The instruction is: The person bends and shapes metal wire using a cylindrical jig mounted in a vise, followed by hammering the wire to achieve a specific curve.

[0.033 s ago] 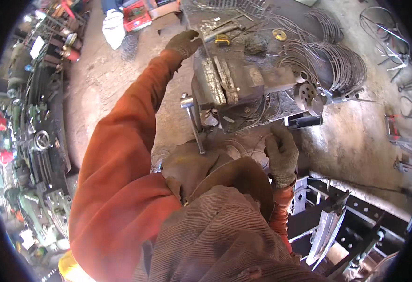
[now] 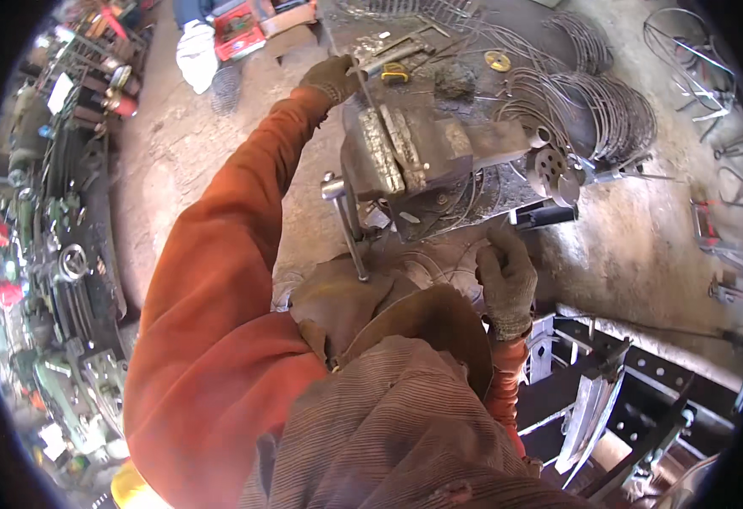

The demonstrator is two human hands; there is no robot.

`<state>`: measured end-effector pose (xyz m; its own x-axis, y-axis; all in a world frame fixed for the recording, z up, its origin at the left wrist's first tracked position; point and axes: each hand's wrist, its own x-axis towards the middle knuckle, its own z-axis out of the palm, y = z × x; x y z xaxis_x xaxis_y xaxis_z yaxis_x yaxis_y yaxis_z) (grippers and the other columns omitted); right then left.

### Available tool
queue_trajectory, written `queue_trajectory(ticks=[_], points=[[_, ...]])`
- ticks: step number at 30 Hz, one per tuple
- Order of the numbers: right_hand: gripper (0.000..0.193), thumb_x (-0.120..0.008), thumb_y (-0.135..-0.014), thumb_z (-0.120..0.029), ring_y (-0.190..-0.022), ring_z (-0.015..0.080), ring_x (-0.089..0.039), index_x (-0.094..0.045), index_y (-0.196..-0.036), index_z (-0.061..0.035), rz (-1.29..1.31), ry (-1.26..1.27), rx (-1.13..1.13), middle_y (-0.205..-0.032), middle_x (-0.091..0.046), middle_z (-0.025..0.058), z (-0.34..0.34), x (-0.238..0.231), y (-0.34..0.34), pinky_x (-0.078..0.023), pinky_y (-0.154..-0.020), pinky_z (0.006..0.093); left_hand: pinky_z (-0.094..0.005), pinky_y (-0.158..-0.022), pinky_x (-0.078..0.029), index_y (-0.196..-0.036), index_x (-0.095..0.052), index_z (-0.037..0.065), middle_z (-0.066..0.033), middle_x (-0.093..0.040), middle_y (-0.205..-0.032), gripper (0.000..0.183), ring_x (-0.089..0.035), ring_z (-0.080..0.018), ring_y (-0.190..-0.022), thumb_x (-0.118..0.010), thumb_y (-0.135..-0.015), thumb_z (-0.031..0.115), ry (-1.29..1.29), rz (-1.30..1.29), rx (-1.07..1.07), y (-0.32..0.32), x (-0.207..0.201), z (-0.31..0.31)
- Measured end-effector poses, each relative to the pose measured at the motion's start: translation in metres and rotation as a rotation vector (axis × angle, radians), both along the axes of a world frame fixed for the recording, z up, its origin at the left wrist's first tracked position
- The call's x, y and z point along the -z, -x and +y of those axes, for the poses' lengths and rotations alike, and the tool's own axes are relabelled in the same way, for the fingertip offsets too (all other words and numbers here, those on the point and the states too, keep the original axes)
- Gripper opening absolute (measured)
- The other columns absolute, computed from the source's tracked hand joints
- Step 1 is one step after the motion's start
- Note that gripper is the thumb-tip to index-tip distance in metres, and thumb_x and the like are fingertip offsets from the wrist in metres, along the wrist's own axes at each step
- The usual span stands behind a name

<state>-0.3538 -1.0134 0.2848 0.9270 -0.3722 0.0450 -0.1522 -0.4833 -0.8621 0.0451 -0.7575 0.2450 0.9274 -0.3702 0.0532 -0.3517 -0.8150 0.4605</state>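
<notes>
Presently, head view: it is the only view, and the vise [image 2: 439, 140] serves as landmark for each place.
Thin rod: one end of the thin rod [image 2: 365, 87] is at the far-left corner of the vise; it goes down toward the jaws. Whether they clamp it, I cannot tell.
Left hand: the gloved left hand [image 2: 331, 80] is beyond the vise on its far-left side, its fingers bent narrowly, as it seems, around the rod.
Right hand: the gloved right hand [image 2: 507, 280] is on the person's side of the vise, apart from it, with fingers curled; the palm is hidden, so I cannot tell if it holds something.
Handle bar: the steel handle bar [image 2: 352, 237] hangs at the near-left of the vise, reaching toward the apron [image 2: 329, 297].
Wire coils: the wire coils [image 2: 617, 114] lie beyond the vise, to its right.
Risk: in my judgement, the rod could slip or spring if the jaws grip it weakly; the bar could catch the apron if the body leans closer.
</notes>
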Motion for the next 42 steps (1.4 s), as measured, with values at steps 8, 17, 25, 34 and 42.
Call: queue_trajectory(ticks=[8, 17, 25, 34, 42], points=[[0.032, -0.067, -0.097, -0.01, -0.073, 0.0077, -0.057, -0.064, -0.127, 0.0028, 0.155, -0.257, 0.275, -0.085, -0.064, 0.001, 0.043, -0.031, -0.002, -0.048, -0.064, 0.0247, -0.0505, -0.086, -0.055, -0.102, -0.071, 0.004, -0.0248, -0.073, -0.104, 0.03, -0.071, -0.0433, -0.101, -0.069, -0.089, 0.03, -0.247, -0.233, 0.216, -0.054, 0.049, -0.041], [0.028, -0.067, -0.097, -0.004, -0.068, 0.0071, -0.057, -0.065, -0.124, 0.003, 0.181, -0.195, 0.243, -0.081, -0.065, 0.0016, 0.063, -0.032, -0.031, -0.047, -0.06, 0.0243, -0.0477, -0.083, -0.057, -0.118, -0.07, -0.004, -0.0285, -0.072, -0.104, 0.048, -0.072, -0.0425, -0.093, -0.067, -0.085, 0.031, -0.052, 0.388, 0.214, -0.076, 0.041, -0.056], [0.026, -0.067, -0.095, -0.002, -0.063, 0.0081, -0.058, -0.066, -0.12, 0.0051, -0.01, -0.193, 0.183, -0.081, -0.066, 0.0046, 0.032, -0.024, -0.033, -0.047, -0.056, 0.0246, -0.0332, -0.049, -0.048, -0.089, -0.065, 0.003, -0.0029, -0.058, -0.069, 0.024, -0.052, -0.0154, -0.052, -0.073, -0.086, 0.026, 0.973, 0.573, -0.303, -0.012, 0.019, 0.039], [0.029, -0.074, -0.093, -0.011, -0.079, 0.0166, -0.068, -0.07, -0.12, -0.0004, -0.333, -0.025, -0.103, -0.091, -0.072, 0.0104, 0.032, -0.073, -0.018, -0.056, -0.073, 0.0299, -0.0251, -0.046, -0.042, -0.118, -0.061, -0.009, -0.0039, -0.059, -0.073, 0.036, -0.053, -0.0114, -0.053, -0.067, -0.089, 0.011, 1.153, 0.117, -0.402, 0.233, -0.118, 0.072], [0.041, -0.07, -0.097, -0.023, -0.069, 0.0185, -0.067, -0.06, -0.121, 0.009, -0.715, -0.406, -0.095, -0.083, -0.071, 0.0123, 0.071, -0.088, -0.028, -0.057, -0.067, 0.0305, -0.0387, -0.076, -0.056, -0.112, -0.071, 0.004, -0.016, -0.072, -0.094, 0.028, -0.072, -0.0267, -0.085, -0.076, -0.086, 0.015, 0.548, 0.027, 0.346, 0.359, -0.109, -0.038]])
